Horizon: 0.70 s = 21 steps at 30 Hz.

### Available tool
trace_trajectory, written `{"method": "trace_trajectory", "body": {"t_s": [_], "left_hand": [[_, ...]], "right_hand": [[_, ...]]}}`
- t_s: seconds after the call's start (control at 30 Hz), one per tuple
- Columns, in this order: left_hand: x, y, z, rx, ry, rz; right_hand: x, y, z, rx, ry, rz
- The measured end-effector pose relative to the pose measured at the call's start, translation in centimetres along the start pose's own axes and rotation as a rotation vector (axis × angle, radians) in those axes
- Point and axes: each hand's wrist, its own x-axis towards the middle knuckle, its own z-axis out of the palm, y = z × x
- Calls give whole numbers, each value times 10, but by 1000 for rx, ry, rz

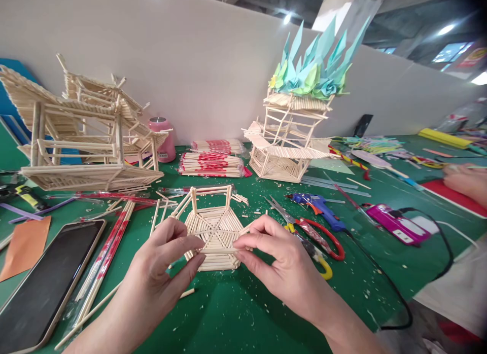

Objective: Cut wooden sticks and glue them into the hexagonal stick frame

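Note:
Between my left hand (163, 257) and my right hand (274, 257) a short wooden stick (218, 251) lies level, each end pinched between thumb and fingers. Just under and behind it is a small stick frame (213, 212) with a many-sided base of nested sticks, on the green table. Two short posts joined by a top bar rise at its far side, with slanting sticks on the left. The near rim of the base shows below the held stick. Whether the stick touches the frame I cannot tell.
Scissors (281, 212), pliers (319, 257) and a blue glue gun (319, 207) lie right, near a magenta power strip (395, 224). A phone (49, 278) is left. Behind stand two stick models (87, 156) (283, 161) and stick packs (211, 164). Another person's hand (466, 181) is far right.

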Motion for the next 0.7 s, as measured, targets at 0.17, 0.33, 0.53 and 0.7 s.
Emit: {"method": "trace_trajectory", "body": {"t_s": [0.17,0.33,0.53,0.7], "left_hand": [[2,2,-2,27,-14,0],[2,2,-3,45,-3,13],[1,0,-3,51,-32,-5],[3,2,-3,54,-12,3]], "right_hand": [[0,1,1,-7,-2,5],[0,1,1,7,5,7],[1,1,1,24,5,8],[1,0,1,18,10,18]]}}
